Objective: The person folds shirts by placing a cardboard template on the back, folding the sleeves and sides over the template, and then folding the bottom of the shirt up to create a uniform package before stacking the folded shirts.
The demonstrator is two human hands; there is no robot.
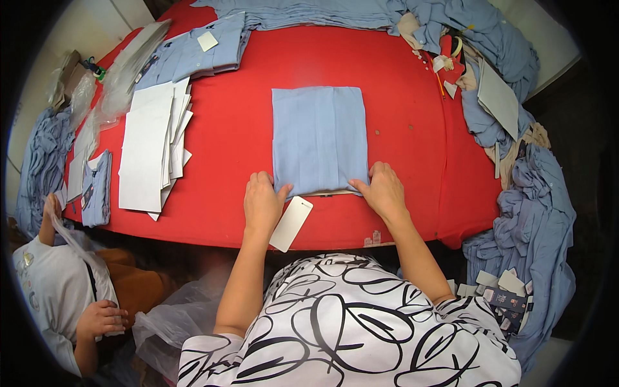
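A light blue folded shirt [320, 138] lies as a neat rectangle on the red table in front of me, its plain side up. My left hand [263, 200] grips its near left corner, thumb on top and the other fingers curled at the edge. At the near right corner my right hand [385, 192] has the same kind of hold. A blank white hang tag [292, 224] sticks out from under the near edge beside my left hand. Between my thumbs a pale strip shows under the shirt's near edge.
Left of the shirt is a stack of white cards [148, 145]; beyond it lie folded shirts [213, 48] and clear plastic bags [132, 64]. Loose blue garments [522, 213] heap along the right side. At lower left a co-worker's hand [102, 318] is near plastic film.
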